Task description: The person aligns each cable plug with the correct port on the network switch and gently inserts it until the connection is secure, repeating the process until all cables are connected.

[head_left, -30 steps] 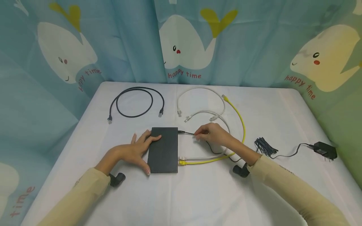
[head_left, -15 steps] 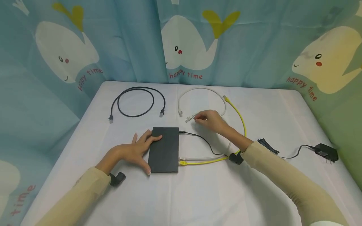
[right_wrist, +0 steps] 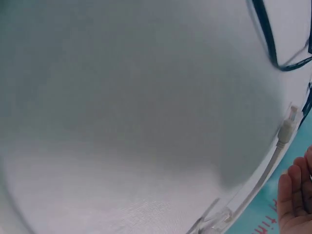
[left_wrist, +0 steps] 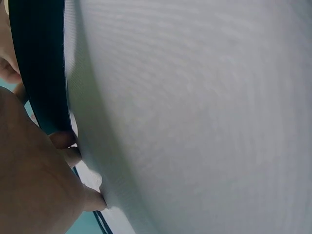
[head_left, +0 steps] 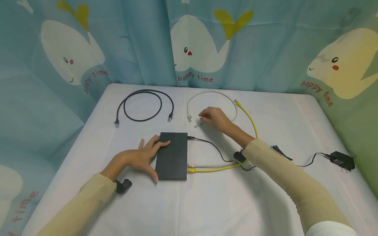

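Observation:
A flat black box with cable ports (head_left: 174,160), like a network switch, lies on the white table. My left hand (head_left: 137,159) rests spread against its left side, thumb at the near corner and index finger on top. The left wrist view shows this hand (left_wrist: 39,170) beside the dark box (left_wrist: 41,58). My right hand (head_left: 215,118) hovers over the white network cable plug (head_left: 197,124), fingers bent. In the right wrist view, the hand (right_wrist: 297,195) appears apart from a white plug (right_wrist: 286,127), with nothing visibly held; its fingertips are partly cut off.
A yellow network cable (head_left: 215,170), a white one (head_left: 211,165) and a black power cord (head_left: 206,141) run into the box's right side. Behind lie a coiled black network cable (head_left: 141,120) and a white cable loop (head_left: 211,92). A power adapter (head_left: 342,160) sits far right.
My right hand has left the black power cord and moved back to the white cable plugs. The power cord now lies on the table. My left hand stays against the box.

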`<state>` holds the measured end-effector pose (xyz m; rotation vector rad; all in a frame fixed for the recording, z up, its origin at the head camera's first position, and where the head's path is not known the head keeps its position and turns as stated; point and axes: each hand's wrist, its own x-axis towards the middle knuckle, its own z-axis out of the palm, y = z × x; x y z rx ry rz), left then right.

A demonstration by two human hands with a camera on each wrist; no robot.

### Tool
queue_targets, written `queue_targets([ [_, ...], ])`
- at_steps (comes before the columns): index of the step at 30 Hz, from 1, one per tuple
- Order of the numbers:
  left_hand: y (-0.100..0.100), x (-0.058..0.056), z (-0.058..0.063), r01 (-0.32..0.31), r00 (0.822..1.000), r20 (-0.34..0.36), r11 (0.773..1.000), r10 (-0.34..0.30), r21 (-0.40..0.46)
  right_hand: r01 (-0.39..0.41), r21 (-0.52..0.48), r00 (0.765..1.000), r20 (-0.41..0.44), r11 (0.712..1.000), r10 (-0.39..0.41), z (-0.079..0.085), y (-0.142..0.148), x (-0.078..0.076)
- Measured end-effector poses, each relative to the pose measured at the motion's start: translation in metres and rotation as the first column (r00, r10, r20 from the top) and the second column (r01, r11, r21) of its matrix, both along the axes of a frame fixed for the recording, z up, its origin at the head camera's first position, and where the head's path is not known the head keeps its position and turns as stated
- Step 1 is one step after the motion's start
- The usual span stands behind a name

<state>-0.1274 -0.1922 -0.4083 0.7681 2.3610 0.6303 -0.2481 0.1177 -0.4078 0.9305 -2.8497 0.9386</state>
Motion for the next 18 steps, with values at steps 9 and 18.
queue_targets([
  [9, 0.0, -0.001, -0.001, -0.011, 1.0, 0.003, 1.0, 0.011, -0.005, -0.015, 0.098, 1.0, -0.014, 0.995, 0.016, -0.005, -0.008, -0.019],
  [18, -0.001, -0.001, -0.002, -0.018, 1.0, 0.011, 1.0, 0.018, -0.013, -0.042, 0.154, 0.999, 0.036, 0.987, 0.037, -0.01, -0.017, -0.029],
])
